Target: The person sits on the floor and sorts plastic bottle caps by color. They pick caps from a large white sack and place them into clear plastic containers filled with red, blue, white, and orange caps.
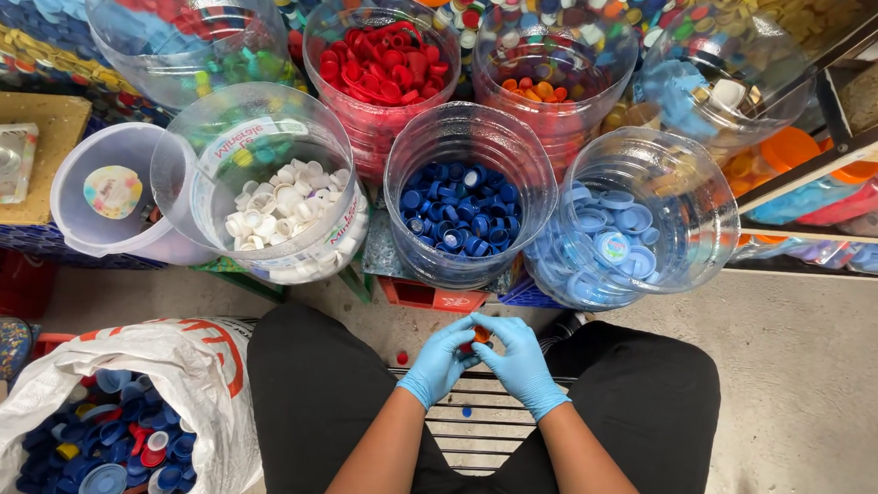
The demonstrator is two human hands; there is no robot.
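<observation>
Between the knees, just above a slatted stool point(480, 420), the fingers point(464, 336) of both gloved hands are pinched together on a small orange-red cap point(481, 333). The left hand point(440, 360) cups it from one side and the right hand point(519, 362) closes over it from the other, so only a sliver of the cap shows and its exact colour is hard to tell.

Out from the hands, clear tubs stand in rows on the floor point(813, 377). Nearest are a tub of white caps point(281, 201), a tub of dark blue caps point(458, 210) straight ahead, and a tub of light blue caps point(609, 248) to the right. Behind them stand a tub of red caps point(381, 66) and a tub of orange caps point(539, 87). At the lower left corner of the view, an open white sack point(168, 363) holds mixed, mostly blue caps.

By my reading, the step in hand is checking one cap's colour before sorting it. The next move calls for matching that colour to a tub in the far row, a reach over the near tubs.
</observation>
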